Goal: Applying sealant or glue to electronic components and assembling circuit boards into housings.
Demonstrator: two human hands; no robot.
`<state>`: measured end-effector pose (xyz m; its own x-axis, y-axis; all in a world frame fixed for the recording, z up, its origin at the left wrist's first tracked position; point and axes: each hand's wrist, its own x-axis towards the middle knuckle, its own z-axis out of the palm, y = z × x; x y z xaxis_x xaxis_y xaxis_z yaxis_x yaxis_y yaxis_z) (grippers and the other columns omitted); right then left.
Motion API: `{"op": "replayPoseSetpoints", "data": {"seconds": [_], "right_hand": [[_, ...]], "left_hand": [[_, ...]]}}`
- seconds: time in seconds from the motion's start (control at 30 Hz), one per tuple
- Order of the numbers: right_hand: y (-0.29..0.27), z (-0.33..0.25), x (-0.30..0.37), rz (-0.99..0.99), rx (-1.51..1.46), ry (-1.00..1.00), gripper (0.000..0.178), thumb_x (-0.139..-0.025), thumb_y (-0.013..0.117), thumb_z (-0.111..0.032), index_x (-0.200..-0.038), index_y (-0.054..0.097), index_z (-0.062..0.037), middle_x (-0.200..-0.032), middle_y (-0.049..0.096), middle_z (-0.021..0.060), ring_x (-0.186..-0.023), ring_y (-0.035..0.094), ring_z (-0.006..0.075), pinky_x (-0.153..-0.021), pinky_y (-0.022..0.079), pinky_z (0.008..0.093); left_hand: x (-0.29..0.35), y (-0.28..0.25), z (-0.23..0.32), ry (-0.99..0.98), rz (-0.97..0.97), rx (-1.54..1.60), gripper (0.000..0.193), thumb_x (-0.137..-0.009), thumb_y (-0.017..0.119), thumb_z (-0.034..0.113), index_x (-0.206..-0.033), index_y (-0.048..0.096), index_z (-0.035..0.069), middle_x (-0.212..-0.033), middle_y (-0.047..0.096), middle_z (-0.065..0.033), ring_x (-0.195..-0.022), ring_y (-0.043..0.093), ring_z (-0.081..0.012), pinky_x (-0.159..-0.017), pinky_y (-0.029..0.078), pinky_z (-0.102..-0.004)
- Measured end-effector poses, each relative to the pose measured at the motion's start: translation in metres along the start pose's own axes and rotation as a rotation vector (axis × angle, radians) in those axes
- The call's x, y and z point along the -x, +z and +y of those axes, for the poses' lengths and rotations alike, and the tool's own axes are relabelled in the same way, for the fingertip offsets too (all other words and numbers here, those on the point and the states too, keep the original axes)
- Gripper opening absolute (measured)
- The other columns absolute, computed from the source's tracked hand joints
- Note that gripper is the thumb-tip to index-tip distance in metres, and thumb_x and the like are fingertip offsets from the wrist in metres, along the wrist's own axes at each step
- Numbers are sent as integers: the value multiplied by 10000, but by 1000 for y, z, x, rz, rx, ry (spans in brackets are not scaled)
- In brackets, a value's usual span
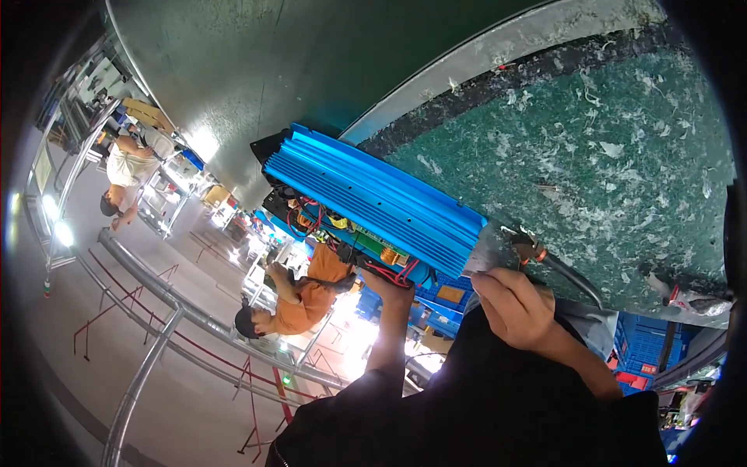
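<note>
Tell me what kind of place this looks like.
Probably a factory or electronics assembly workshop. The hands hold up a blue finned metal housing with its circuit board and wires exposed, stacked blue plastic crates sit nearby, and another worker in orange sits at a metal-framed workstation.

One view only, head cam, worn on the person's head. The scene is seen strongly rolled: the floor and other workers (299,300) appear sideways at left, a green bench surface (607,156) fills the upper right. Fisheye bending is seen twd the rim, w/ dark corners. Close range: the blue finned unit (373,198) is held near centre, left hand (397,292) and right hand (517,307) entering from the lower edge. No 2nd view is given, so nothing is shared.
</note>
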<state>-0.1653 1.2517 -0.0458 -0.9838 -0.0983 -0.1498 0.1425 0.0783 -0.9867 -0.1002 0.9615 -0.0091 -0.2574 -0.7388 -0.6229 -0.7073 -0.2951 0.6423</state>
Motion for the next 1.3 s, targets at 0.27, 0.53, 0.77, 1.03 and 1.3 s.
{"op": "replayPoseSetpoints", "data": {"seconds": [0.27,0.53,0.77,1.03,1.3], "right_hand": [[2,-5,2,84,61,30,233,-643,664,-9,-868,631,-61,-806,592,59,-544,565,139,-458,446,254],[16,-14,-1,29,191,-18,102,-775,623,19,-871,603,-11,-828,610,125,-682,609,244,-564,489,290],[32,-31,5,-43,503,-8,101,-839,596,-70,-906,616,4,-820,625,113,-649,609,171,-583,481,274],[11,-6,1,-200,759,2,198,-869,520,-164,-964,602,-10,-905,655,112,-850,615,239,-744,471,353],[16,-47,-17,-364,1336,335,305,-850,562,-291,-1062,606,-77,-950,644,74,-865,614,212,-746,475,336]], "left_hand": [[14,27,-4,178,94,-237,490,-901,349,461,-1243,439,122,-1206,507,-63,-1063,536,-253,-901,451,-403],[32,52,12,77,-301,273,335,-914,380,376,-1006,525,88,-849,560,-41,-778,570,-192,-682,489,-324],[75,44,27,563,-169,-201,303,-925,426,257,-1005,553,-6,-851,600,-101,-744,567,-198,-698,450,-310],[113,79,33,797,-558,38,153,-800,534,163,-868,566,30,-826,574,-167,-757,578,-352,-646,453,-448],[96,53,9,614,-555,236,116,-763,533,115,-839,505,33,-817,534,-181,-743,555,-372,-639,441,-466]]}}
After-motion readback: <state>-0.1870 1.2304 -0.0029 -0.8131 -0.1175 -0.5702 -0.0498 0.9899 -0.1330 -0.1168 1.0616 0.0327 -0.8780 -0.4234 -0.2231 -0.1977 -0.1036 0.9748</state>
